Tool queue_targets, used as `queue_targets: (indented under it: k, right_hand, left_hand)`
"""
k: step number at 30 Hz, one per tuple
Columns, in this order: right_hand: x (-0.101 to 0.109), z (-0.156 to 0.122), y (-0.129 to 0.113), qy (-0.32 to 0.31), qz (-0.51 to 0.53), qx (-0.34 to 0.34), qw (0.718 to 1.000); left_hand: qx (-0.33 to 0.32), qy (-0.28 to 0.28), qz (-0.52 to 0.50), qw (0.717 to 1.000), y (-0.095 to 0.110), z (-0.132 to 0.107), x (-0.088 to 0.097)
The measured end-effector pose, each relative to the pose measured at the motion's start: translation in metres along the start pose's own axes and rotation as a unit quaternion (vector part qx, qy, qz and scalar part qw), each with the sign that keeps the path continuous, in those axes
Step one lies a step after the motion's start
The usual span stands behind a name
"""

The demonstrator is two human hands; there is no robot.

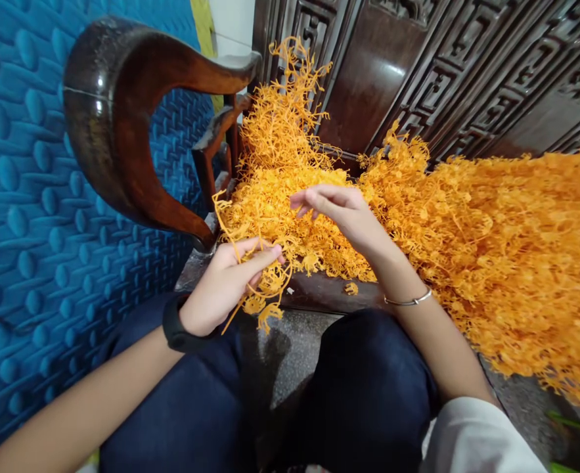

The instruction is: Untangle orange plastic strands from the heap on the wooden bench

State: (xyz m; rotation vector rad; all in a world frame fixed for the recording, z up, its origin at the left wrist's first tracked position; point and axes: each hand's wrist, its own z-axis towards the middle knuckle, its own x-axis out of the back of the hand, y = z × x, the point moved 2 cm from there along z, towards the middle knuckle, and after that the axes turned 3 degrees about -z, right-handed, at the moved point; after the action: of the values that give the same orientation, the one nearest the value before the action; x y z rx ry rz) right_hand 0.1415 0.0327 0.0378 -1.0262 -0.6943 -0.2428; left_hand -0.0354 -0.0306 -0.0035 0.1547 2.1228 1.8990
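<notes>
The left hand (235, 276) has its fingers pinched on a small bunch of orange plastic flower pieces (271, 281), with their thin stems and lobed heads spilling out below and one long stem sticking up past the knuckles. The right hand (339, 205) has its fingers spread loosely with no piece visible between them, over the front of the near heap (274, 197); I cannot tell whether they touch it. The heap lies on a dark wooden seat (314, 290) beside a curved armrest (107, 98), and a larger heap (511, 256) stretches off to the right. One loose piece (351, 288) sits near the seat's front edge.

Because the stems tangle so readily, a light pinch near the stem, a gentle twist and a slow pull should part them better than a tug. Lining the stems up in the left fingers would probably help, too.

No brand, label or writing can be read; the black wristband (175, 325) shows no legible mark.
</notes>
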Motion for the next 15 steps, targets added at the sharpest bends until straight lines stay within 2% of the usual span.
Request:
queue_targets:
  k: [2, 3, 4, 11, 15]
  right_hand:
    - [-0.009, -0.005, -0.014, -0.119, 0.049, -0.013, 0.992]
    - [-0.012, -0.007, -0.018, -0.144, 0.054, -0.009, 0.988]
    - [-0.014, -0.007, -0.021, -0.143, 0.058, -0.002, 0.988]
    - [-0.019, -0.006, -0.023, 0.019, 0.150, 0.019, 0.988]
    - [-0.030, -0.011, -0.027, 0.093, 0.236, -0.027, 0.967]
  left_hand:
    - [-0.003, 0.017, -0.012, 1.000, -0.001, 0.001, 0.002]
    - [-0.007, 0.025, -0.018, 1.000, -0.002, 0.001, 0.002]
    - [-0.014, 0.032, -0.023, 0.999, -0.002, 0.001, 0.002]
    - [-0.074, 0.047, -0.033, 0.996, 0.000, 0.002, -0.002]
    - [-0.071, 0.048, -0.052, 0.995, 0.004, 0.003, -0.002]
